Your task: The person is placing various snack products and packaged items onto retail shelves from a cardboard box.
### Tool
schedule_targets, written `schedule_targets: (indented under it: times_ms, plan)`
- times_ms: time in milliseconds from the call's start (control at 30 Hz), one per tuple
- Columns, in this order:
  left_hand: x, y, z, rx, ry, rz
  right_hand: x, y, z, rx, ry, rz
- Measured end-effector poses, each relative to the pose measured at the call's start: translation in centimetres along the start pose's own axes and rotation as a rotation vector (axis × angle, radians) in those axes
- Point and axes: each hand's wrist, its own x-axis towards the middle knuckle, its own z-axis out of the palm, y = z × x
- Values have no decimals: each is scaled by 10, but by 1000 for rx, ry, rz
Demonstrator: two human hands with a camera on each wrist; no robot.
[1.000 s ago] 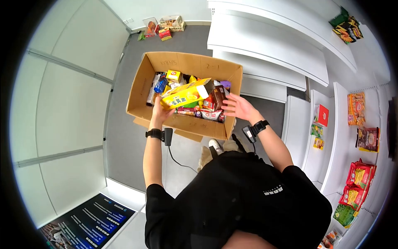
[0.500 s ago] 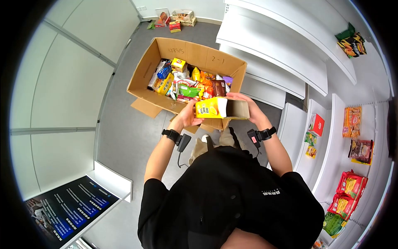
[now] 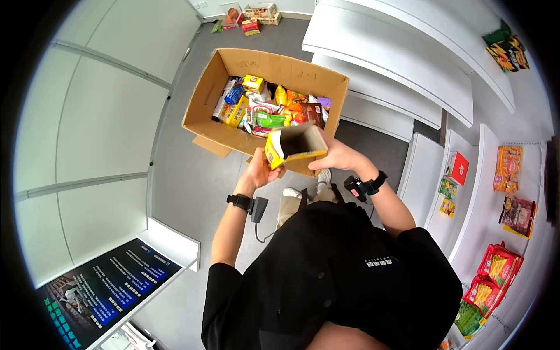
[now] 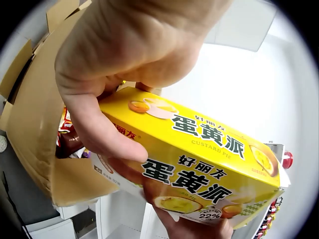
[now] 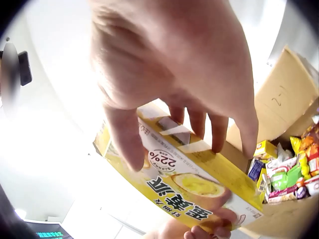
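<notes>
Both hands hold a yellow custard pie box (image 3: 274,150) over the near edge of a large cardboard carton. Its open end faces up in the head view and shows a dark, bare inside. My left hand (image 3: 258,172) grips the end away from the opening, and its thumb (image 4: 117,137) lies along the printed front in the left wrist view. Near the opening, my right hand (image 3: 343,157) spans the box; in the right wrist view the thumb (image 5: 127,142) is on the printed face, the fingers over the opposite side.
The carton (image 3: 204,105) is filled with assorted snack packs (image 3: 271,118). White shelves (image 3: 385,64) stand to the right, some bearing bags such as red fries packs (image 3: 496,274). Several boxes (image 3: 251,26) sit on the floor by the far wall. An information board (image 3: 111,291) is at lower left.
The custard pie box has come from above the carton's contents toward the body, and its open end has turned up toward the head camera. My right hand has gone from free to holding it.
</notes>
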Motion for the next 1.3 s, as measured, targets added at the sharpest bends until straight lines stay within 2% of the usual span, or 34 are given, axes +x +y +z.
schedule_targets:
  times_ms: [167,267,300,400,433,533,567,633,700,767,867,1000,1067,1100,1133,1300]
  plan:
    - [-58,-20,-13,181,236,1,14,19,41,53,40,-2]
    - [-95,-38,-35,303,414,174,31,13,74,147,7,38]
    - [-110,-39,-50,347,359,233,38,15,87,176,-7,36]
    - [-142,-47,-83,504,427,528,65,42,122,103,-34,59]
    - [-162,-39,-81,477,334,557,74,33,137,80,-38,82]
    - [-193,-48,-131,803,338,753,99,58,200,155,22,46]
    - [-203,-51,-153,782,405,781,110,63,222,152,14,40]
    - [-234,-42,-173,827,390,826,135,73,258,142,-32,58]
    - [-247,-40,-191,858,370,885,143,73,288,109,9,-14]
    - [-254,-37,-209,867,397,846,151,69,305,89,38,-16]
    - [-267,-7,-209,884,395,842,173,57,304,65,53,63]
    - [-254,21,-222,962,364,872,188,62,302,114,134,18]
    - [-242,40,-230,994,351,888,201,52,281,50,96,67]
    - [-245,51,-230,974,345,861,208,54,273,96,134,-6]
    - [-252,65,-227,955,340,834,215,52,253,0,114,25]
    - [-244,132,-256,1113,466,774,246,39,141,72,528,93]
